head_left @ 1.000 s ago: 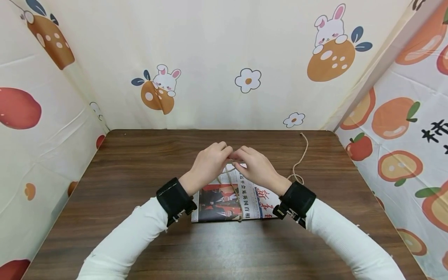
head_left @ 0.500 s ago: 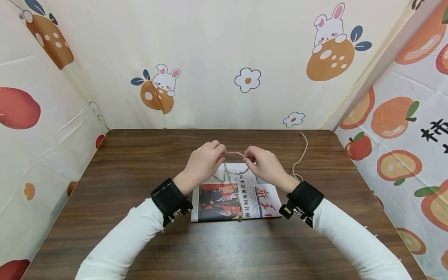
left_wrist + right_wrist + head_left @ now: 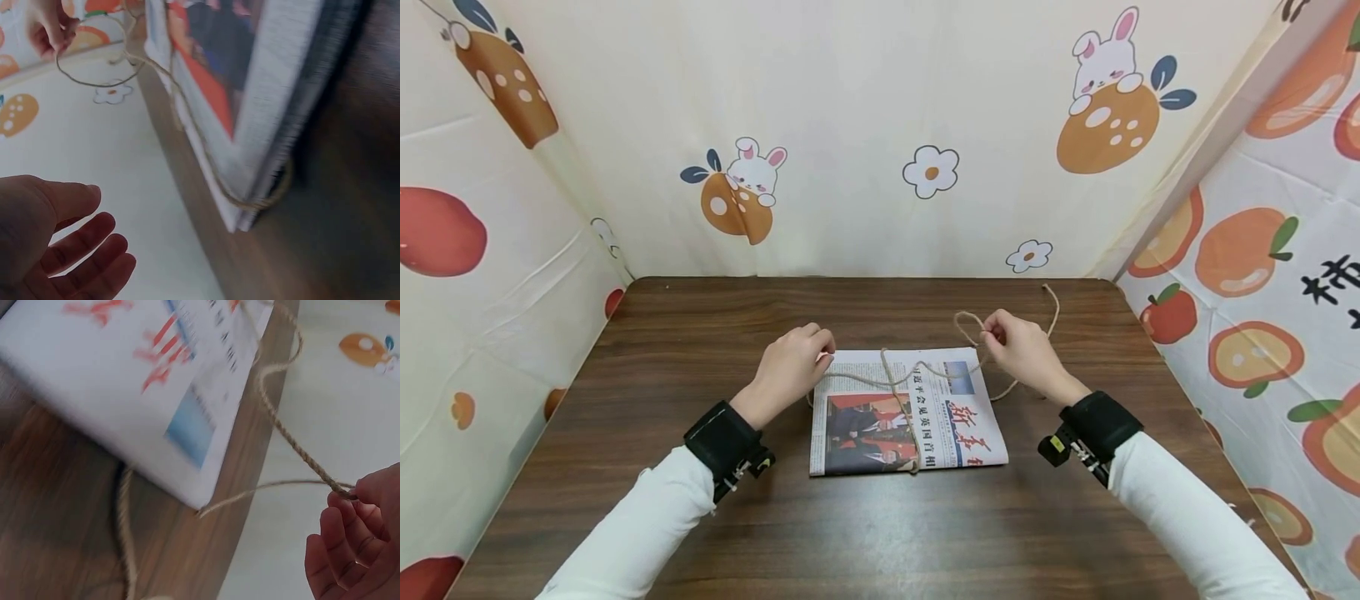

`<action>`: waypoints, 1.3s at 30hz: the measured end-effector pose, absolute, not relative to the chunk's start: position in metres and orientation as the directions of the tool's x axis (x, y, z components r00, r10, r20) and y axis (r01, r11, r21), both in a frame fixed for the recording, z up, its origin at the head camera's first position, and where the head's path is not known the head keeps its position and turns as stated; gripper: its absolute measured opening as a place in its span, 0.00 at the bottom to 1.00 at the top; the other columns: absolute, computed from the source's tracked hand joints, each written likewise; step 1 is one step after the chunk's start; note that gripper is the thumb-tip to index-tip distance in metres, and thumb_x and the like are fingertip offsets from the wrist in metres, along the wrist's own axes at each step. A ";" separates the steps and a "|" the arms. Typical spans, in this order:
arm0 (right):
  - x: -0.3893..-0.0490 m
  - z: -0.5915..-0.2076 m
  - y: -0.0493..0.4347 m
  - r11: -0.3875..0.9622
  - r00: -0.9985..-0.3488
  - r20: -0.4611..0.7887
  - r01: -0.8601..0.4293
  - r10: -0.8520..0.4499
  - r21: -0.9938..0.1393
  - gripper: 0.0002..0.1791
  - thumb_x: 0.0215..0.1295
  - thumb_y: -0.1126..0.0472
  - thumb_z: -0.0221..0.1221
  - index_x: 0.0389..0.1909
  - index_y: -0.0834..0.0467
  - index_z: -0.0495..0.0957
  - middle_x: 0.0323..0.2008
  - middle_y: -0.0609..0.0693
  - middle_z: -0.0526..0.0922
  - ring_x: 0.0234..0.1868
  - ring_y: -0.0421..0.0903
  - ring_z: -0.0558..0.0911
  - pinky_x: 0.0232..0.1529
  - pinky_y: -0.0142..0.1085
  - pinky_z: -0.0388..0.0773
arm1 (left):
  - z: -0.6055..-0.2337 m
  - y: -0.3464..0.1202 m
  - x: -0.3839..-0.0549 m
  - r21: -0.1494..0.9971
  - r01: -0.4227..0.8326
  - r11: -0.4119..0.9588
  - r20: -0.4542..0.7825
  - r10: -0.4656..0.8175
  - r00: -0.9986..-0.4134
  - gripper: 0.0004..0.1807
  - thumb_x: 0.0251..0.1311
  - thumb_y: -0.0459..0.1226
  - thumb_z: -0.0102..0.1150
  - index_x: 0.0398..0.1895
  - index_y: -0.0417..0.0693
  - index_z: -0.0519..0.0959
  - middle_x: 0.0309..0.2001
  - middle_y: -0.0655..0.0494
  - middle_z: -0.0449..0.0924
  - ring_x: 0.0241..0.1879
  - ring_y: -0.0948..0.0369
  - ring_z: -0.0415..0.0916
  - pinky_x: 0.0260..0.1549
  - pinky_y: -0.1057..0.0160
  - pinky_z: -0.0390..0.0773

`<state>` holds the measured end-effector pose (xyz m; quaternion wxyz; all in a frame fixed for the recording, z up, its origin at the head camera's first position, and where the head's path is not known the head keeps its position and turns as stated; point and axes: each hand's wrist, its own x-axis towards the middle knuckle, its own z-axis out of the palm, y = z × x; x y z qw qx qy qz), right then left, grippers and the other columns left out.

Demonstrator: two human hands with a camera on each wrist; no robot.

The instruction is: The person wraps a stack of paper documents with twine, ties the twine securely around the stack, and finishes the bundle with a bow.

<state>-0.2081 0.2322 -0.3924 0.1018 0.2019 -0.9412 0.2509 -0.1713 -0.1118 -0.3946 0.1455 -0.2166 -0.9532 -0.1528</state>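
Note:
A folded newspaper bundle (image 3: pixel 865 429) lies on the table between the hands. Twine (image 3: pixel 290 442) runs down its front face, and another strand crosses it sideways. My right hand (image 3: pixel 1028 352), beyond the bundle's back right corner, pinches the twine between thumb and fingers; a loop stands up just left of the fingertips. In the left wrist view, the twine (image 3: pixel 240 203) bends round the bundle's corner. My left hand (image 3: pixel 788 367) is at the back left corner. Its thumb and fingers (image 3: pixel 94 256) are loosely bent and apart, with nothing between them.
A loose tail of twine (image 3: pixel 1057 310) trails to the back edge of the brown wooden table (image 3: pixel 700 333). A printed curtain (image 3: pixel 850 208) hangs right behind it, and fruit-patterned cloth (image 3: pixel 1247 350) closes off both sides.
The hands have moved apart from above the bundle's back edge, left hand leftward, right hand rightward with twine. The left hand has let go of the twine, which now lies across the bundle.

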 end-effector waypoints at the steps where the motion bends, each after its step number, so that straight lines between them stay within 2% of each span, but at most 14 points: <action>1: -0.209 -0.395 0.237 0.799 -0.901 0.290 -0.424 -0.323 -0.427 0.02 0.63 0.64 0.54 0.33 0.60 0.73 0.23 0.50 0.77 0.21 0.41 0.71 0.25 0.34 0.65 | -0.397 -0.114 -0.171 0.231 0.452 0.862 0.338 0.365 -0.868 0.02 0.53 0.34 0.62 0.28 0.46 0.78 0.28 0.53 0.75 0.26 0.59 0.72 0.23 0.63 0.73; 9: -0.210 -0.409 0.268 0.858 -0.946 0.198 -0.316 -0.255 -0.404 0.04 0.64 0.64 0.52 0.34 0.61 0.73 0.27 0.53 0.79 0.26 0.45 0.76 0.28 0.37 0.68 | -0.410 -0.127 -0.167 0.244 0.412 0.878 0.315 0.330 -0.890 0.02 0.53 0.33 0.61 0.28 0.46 0.78 0.27 0.55 0.74 0.25 0.60 0.71 0.22 0.61 0.72; 17: -0.208 -0.426 0.284 0.895 -0.961 0.071 -0.274 -0.267 -0.352 0.04 0.63 0.62 0.53 0.34 0.59 0.74 0.27 0.54 0.81 0.20 0.43 0.73 0.21 0.36 0.65 | -0.416 -0.130 -0.164 0.263 0.399 0.879 0.301 0.318 -0.899 0.02 0.53 0.34 0.61 0.27 0.47 0.77 0.25 0.56 0.73 0.23 0.61 0.67 0.21 0.64 0.69; 22: -0.208 -0.437 0.291 0.925 -0.966 0.028 -0.254 -0.257 -0.282 0.05 0.61 0.61 0.55 0.32 0.60 0.73 0.22 0.50 0.76 0.19 0.44 0.71 0.20 0.37 0.64 | -0.419 -0.130 -0.162 0.266 0.401 0.876 0.307 0.317 -0.897 0.03 0.53 0.34 0.61 0.26 0.47 0.77 0.24 0.57 0.72 0.22 0.62 0.66 0.20 0.65 0.67; 27: -0.205 -0.441 0.298 0.952 -0.980 -0.052 -0.173 -0.192 -0.254 0.07 0.62 0.60 0.53 0.30 0.60 0.72 0.20 0.50 0.72 0.19 0.45 0.71 0.19 0.37 0.63 | -0.422 -0.129 -0.161 0.274 0.403 0.873 0.305 0.318 -0.897 0.03 0.53 0.34 0.61 0.26 0.47 0.77 0.24 0.56 0.72 0.22 0.63 0.66 0.20 0.65 0.68; 34: -0.198 -0.438 0.305 0.963 -0.967 -0.225 -0.057 -0.120 -0.264 0.12 0.64 0.59 0.48 0.22 0.58 0.68 0.15 0.47 0.66 0.15 0.43 0.67 0.17 0.35 0.59 | -0.428 -0.128 -0.161 0.287 0.393 0.873 0.289 0.312 -0.905 0.03 0.53 0.34 0.61 0.26 0.47 0.77 0.24 0.57 0.72 0.21 0.63 0.66 0.20 0.66 0.67; 39: -0.196 -0.440 0.306 0.958 -0.962 -0.248 -0.037 -0.111 -0.286 0.17 0.65 0.59 0.48 0.16 0.55 0.63 0.11 0.44 0.60 0.13 0.41 0.61 0.17 0.33 0.55 | -0.431 -0.128 -0.161 0.284 0.394 0.874 0.292 0.313 -0.904 0.03 0.52 0.33 0.61 0.25 0.48 0.77 0.24 0.58 0.71 0.21 0.64 0.65 0.20 0.66 0.67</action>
